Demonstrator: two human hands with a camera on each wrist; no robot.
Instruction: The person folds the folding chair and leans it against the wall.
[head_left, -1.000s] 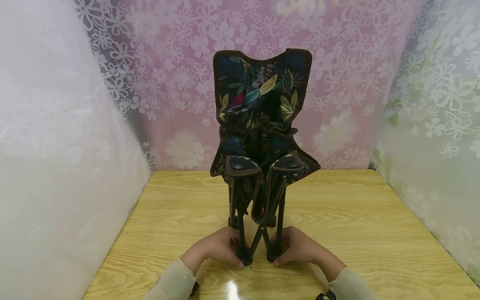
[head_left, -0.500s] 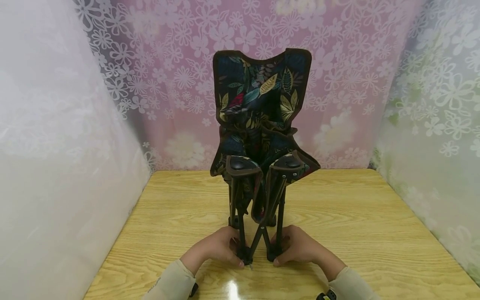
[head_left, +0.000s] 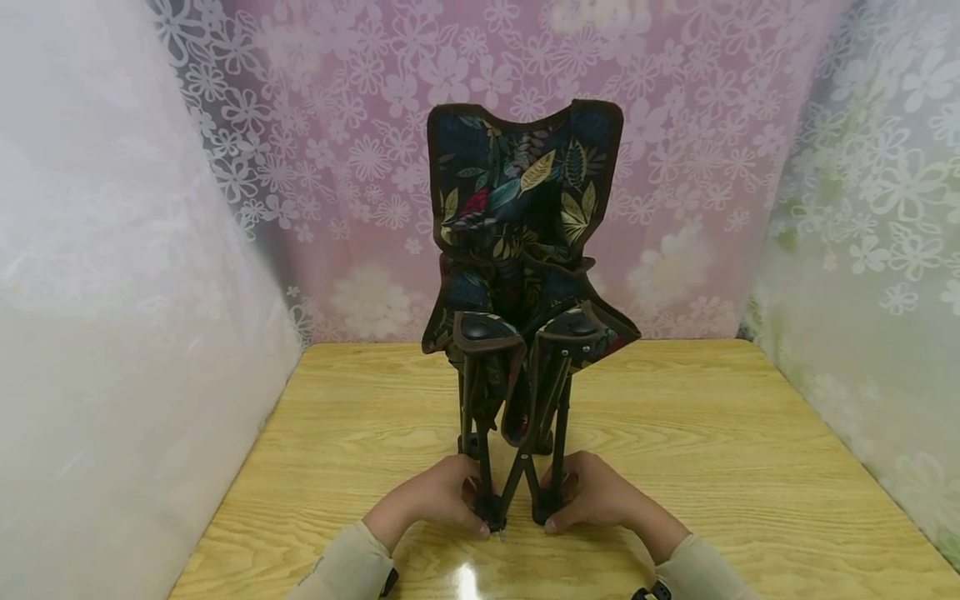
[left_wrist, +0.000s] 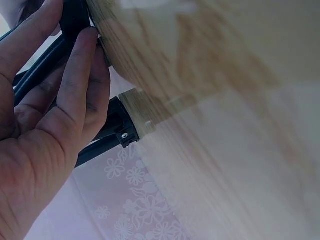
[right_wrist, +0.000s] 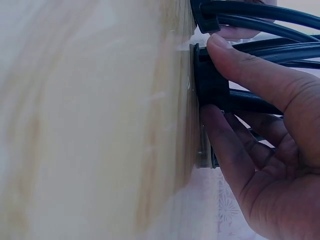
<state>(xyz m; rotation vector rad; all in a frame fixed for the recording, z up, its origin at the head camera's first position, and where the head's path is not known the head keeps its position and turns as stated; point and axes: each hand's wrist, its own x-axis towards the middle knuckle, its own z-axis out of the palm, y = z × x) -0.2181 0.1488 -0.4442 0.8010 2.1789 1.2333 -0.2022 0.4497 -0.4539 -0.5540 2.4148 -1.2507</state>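
Observation:
A small folding chair (head_left: pixel 517 192) with dark leaf-patterned fabric and brown edging stands upright on the table, partly folded, its black legs close together and crossed in front. My left hand (head_left: pixel 442 496) grips the front left foot. In the left wrist view the fingers (left_wrist: pixel 75 85) lie against that black foot, and another black foot (left_wrist: pixel 125 130) shows beyond. On the other side my right hand (head_left: pixel 596 492) grips the front right foot. The right wrist view shows the black foot (right_wrist: pixel 212 77) between thumb and fingers.
The wood-grain table (head_left: pixel 360 400) bears the chair near its middle. Behind hangs a pink flowered curtain (head_left: pixel 360 208). Whitish sheeting closes off the left side (head_left: pixel 150 292) and a flowered sheet (head_left: pixel 862 292) the right.

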